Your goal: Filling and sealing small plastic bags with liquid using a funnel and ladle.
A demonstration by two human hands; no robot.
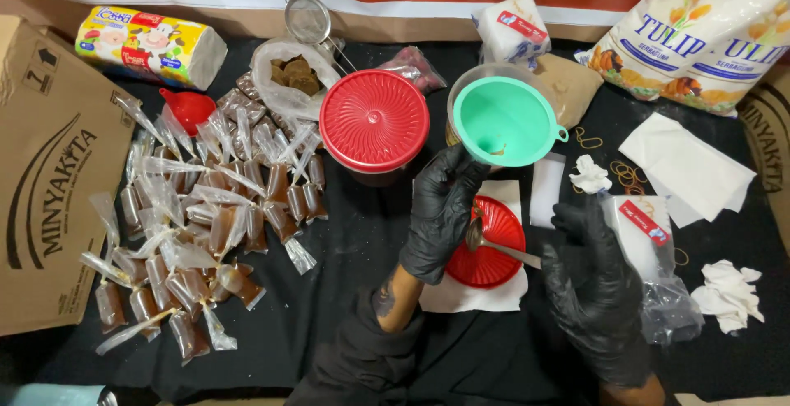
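Note:
My left hand (pixel 440 208), in a black glove, grips the underside of a green funnel (pixel 504 122) that sits over a clear container (pixel 462 85). My right hand (pixel 592 283), also in a black glove, holds the handle end of a metal spoon (pixel 494 244). The spoon's bowl rests over a red lid (pixel 494 266) lying on white paper (pixel 473 299). Under my right hand lies a pack of clear plastic bags (pixel 654 245) with a red label.
A red-lidded tub (pixel 374 122) stands left of the funnel. Several small packets of brown liquid (pixel 197 225) are piled at the left, with a small red funnel (pixel 189 108), a cardboard box (pixel 49 176), a strainer (pixel 309 19), rubber bands (pixel 629 176), crumpled tissues (pixel 728 291) and big white sacks (pixel 699 36).

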